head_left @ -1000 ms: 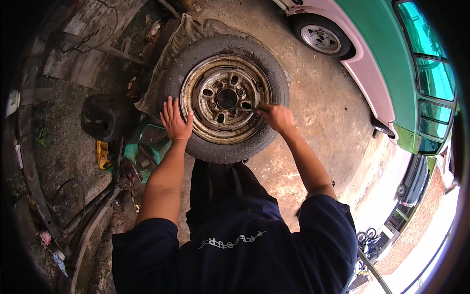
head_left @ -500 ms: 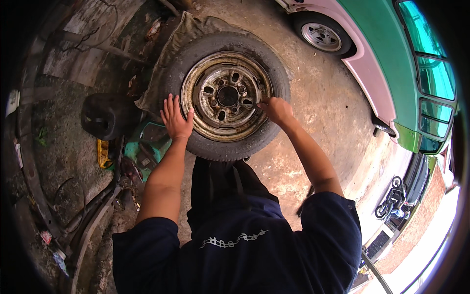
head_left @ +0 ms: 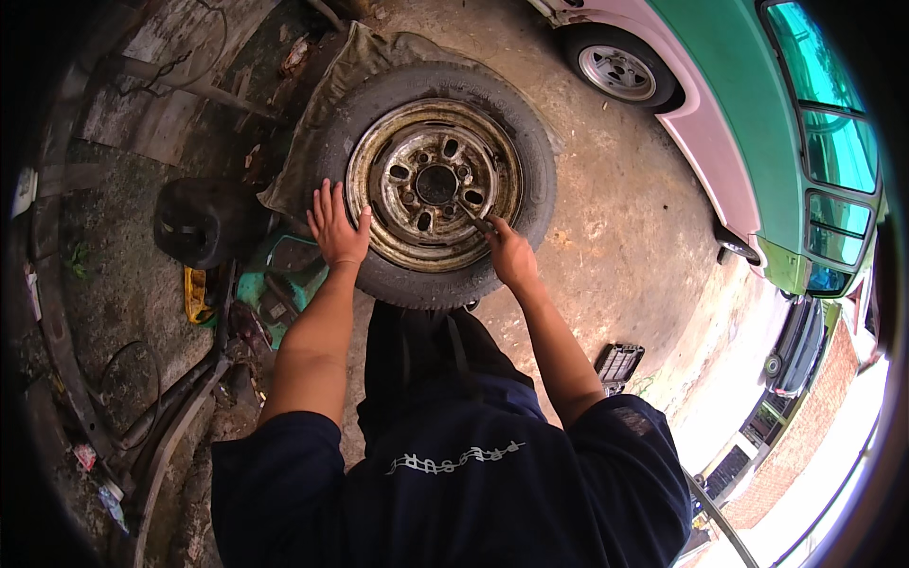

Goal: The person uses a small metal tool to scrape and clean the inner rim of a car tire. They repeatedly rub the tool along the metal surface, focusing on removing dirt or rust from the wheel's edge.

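A stained concrete floor [head_left: 615, 208] spreads around the work; at the upper right stands a green and pink vehicle [head_left: 734, 114], its near wheel [head_left: 617, 74] turned toward the view; a black crate-like piece [head_left: 620, 363] lies on the floor near the right elbow. The tyre [head_left: 530, 156] lies flat just in front of the person's legs, mounted on a rusty, dirty rim [head_left: 431, 256]; a drab cloth [head_left: 352, 59] shows beyond its far and left edges. The left grip [head_left: 338, 232] rests spread on the tyre's left side, grasping nothing, its thumb beside the rim; the right grip [head_left: 512, 257] is closed around a slim tool [head_left: 483, 224], which points at the slot on the lower right of the hub; whether its tip touches metal cannot be told. To the left sit a black container [head_left: 199, 222] and, nearer, a green plastic item [head_left: 253, 289] beside a yellow one [head_left: 197, 296].
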Available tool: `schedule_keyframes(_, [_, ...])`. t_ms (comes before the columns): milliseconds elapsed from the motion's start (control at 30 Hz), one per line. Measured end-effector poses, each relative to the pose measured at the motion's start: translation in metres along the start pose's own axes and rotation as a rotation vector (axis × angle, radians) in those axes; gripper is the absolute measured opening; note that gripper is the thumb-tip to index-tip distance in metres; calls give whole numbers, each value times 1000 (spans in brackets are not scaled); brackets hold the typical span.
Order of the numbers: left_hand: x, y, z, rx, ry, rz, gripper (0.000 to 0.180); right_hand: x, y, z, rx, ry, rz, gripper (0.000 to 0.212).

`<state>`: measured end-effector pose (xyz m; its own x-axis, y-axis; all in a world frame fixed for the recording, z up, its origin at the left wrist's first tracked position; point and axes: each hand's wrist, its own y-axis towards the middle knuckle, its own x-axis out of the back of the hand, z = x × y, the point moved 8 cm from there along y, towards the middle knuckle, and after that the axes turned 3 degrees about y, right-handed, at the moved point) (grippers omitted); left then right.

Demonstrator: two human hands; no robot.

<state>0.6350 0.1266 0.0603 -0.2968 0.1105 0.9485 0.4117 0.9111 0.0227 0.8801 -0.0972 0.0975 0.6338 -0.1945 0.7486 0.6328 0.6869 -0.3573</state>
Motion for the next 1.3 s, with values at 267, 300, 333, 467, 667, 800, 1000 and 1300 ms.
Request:
schedule_keyframes(267, [-1,1,-2,0,-1,4,68,6,-2,8,215,-189,-64,30])
schedule_keyframes(300, [0,1,-2,0,-1,1,68,7,-3,9,236,-209,-86,30])
schedule_keyframes(333, [1,1,-2,-4,1,-6,68,6,-3,10,247,-228,-88,31])
schedule_keyframes(467, [2,0,-2,-10,6,1,69,10,1,17,232,-312,-62,31])
schedule_keyframes(667, [0,0,-1,-8,-10,17,71,51,34,44,260,-369,-101,31])
schedule_keyframes(800, [1,1,-1,-7,-16,16,71,62,45,47,280,-254,19,25])
schedule_keyframes(1000, [0,1,0,7,-14,36,70,38,22,22,91,-90,66,27])
schedule_keyframes(1300, [-2,1,1,0,-10,28,71,-16,-5,-13,-166,175,-90,23])
